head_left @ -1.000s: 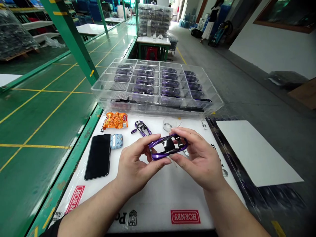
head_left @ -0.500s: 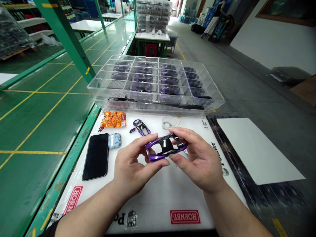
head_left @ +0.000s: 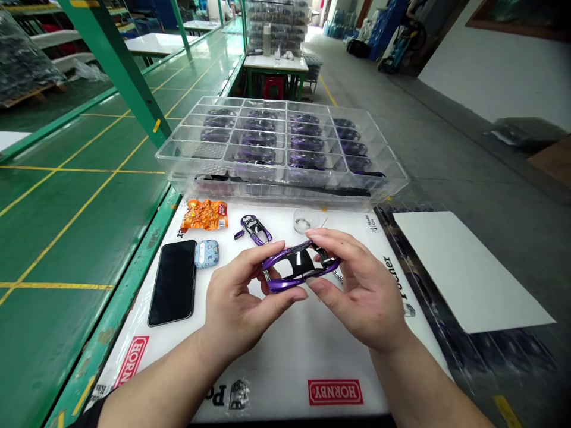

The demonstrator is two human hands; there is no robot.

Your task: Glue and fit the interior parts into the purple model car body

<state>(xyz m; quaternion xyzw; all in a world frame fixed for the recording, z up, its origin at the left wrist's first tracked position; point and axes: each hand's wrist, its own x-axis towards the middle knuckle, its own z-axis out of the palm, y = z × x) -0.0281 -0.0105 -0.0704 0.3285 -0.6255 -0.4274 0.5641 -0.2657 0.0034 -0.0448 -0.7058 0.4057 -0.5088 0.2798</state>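
A purple car-shaped shell with a black roof [head_left: 300, 263] is held level above the white work surface. My left hand [head_left: 243, 297] grips its left end between thumb and fingers. On its right end, my right hand [head_left: 361, 285] pinches with the thumb below and fingers above. Behind my hands lies a second, smaller-looking purple shell [head_left: 256, 229], with a small purple piece [head_left: 239, 235] at its left. A round clear dish [head_left: 306, 221] with tiny dark bits stands beyond the held shell. Part of a metallic item beside my right fingers is mostly hidden.
A clear compartment tray [head_left: 267, 185] of purple shells spans the back. At the left are a black phone [head_left: 172, 283], a blue patterned case [head_left: 207, 254] and an orange packet [head_left: 205, 214]. A white board [head_left: 468, 270] lies at the right. A green post [head_left: 118, 71] rises at left.
Both hands keep nearly the same hold on the purple shell. The view has shifted very slightly. A person in the far background is no longer visible beside the blue equipment.
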